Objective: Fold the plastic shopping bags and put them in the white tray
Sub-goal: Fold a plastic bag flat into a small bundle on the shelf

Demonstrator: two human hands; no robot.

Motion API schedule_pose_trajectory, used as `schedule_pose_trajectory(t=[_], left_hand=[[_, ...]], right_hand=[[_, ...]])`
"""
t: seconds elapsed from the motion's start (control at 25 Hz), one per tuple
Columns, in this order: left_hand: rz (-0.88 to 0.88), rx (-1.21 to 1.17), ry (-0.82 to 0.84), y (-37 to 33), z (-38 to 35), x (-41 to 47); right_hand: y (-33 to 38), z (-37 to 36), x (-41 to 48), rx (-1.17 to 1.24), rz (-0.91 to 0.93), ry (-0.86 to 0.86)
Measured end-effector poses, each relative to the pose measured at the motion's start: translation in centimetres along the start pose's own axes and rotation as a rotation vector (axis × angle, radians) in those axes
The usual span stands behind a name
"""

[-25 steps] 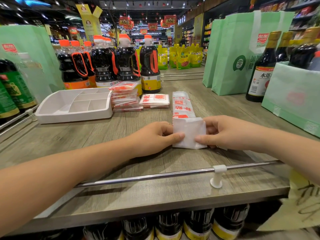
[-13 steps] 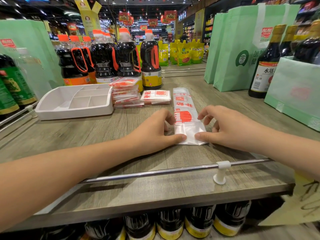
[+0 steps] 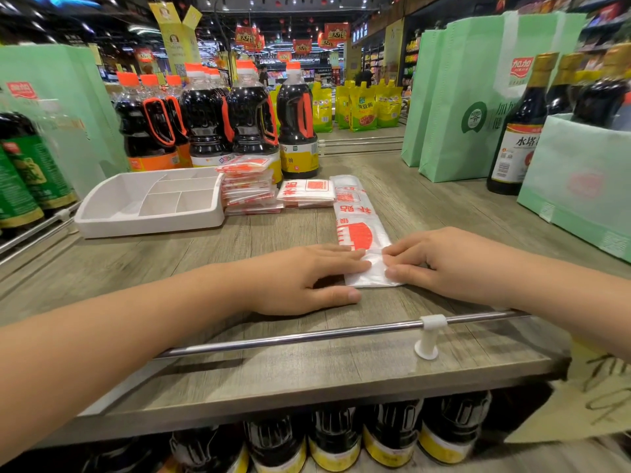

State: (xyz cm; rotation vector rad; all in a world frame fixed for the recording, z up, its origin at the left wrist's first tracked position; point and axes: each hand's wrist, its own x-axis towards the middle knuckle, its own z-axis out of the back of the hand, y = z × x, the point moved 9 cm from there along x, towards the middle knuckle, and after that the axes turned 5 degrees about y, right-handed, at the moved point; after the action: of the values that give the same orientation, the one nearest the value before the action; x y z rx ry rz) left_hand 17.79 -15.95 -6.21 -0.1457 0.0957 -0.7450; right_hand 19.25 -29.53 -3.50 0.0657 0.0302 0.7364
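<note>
Head camera looks down at me. Closest of all, dark bottles (image 3: 386, 435) stand under the wooden shelf (image 3: 170, 268). A shiny rail (image 3: 307, 336) runs along the shelf's front edge, with a white clip (image 3: 428, 336) on it.

Just past the rail are both of my hands. My left hand (image 3: 297, 278) lies flat, with straight fingers pressing down on the near end of the plastic bag (image 3: 355, 216). It grips nothing. My right hand (image 3: 454, 264) has bent fingers on the same end. It looks like it pinches the fold, but the spot is a bit blurry.

The bag is a long white strip with red marks. It lies on the shelf and points away from me, with its near end folded over.

Further back and to the left is a tall pile of folded bags (image 3: 249, 189), with a small pile (image 3: 307, 192) just beside it. Left of them sits the white tray (image 3: 150, 223).

Behind all that stand big sauce bottles (image 3: 252, 114). Far right are green cloth bags (image 3: 461, 97).
</note>
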Motion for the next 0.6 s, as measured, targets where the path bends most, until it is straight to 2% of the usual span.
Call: schedule_pose_trajectory(t=[0.16, 0.28, 0.36, 0.52, 0.6], left_hand=[[0.001, 0.055, 0.073, -0.1, -0.3, -0.1], [0.004, 0.213, 0.062, -0.7, 0.5, 0.2], [-0.013, 0.297, 0.031, -1.4, 1.0, 0.2], [-0.106, 0.352, -0.039, -2.5, 1.4, 0.1], [-0.110, 0.328, -0.066, -2.3, 1.4, 0.1]], right_hand=[[-0.6, -0.7, -0.6, 0.071, -0.034, 0.123], [-1.2, -1.2, -1.5, 0.143, -0.051, 0.215], [-1.3, -0.4, -1.7, 0.122, -0.035, 0.139], [1.1, 0.5, -1.7, -0.214, 0.097, 0.041], [2.1, 0.9, -1.7, -0.296, 0.156, -0.014]])
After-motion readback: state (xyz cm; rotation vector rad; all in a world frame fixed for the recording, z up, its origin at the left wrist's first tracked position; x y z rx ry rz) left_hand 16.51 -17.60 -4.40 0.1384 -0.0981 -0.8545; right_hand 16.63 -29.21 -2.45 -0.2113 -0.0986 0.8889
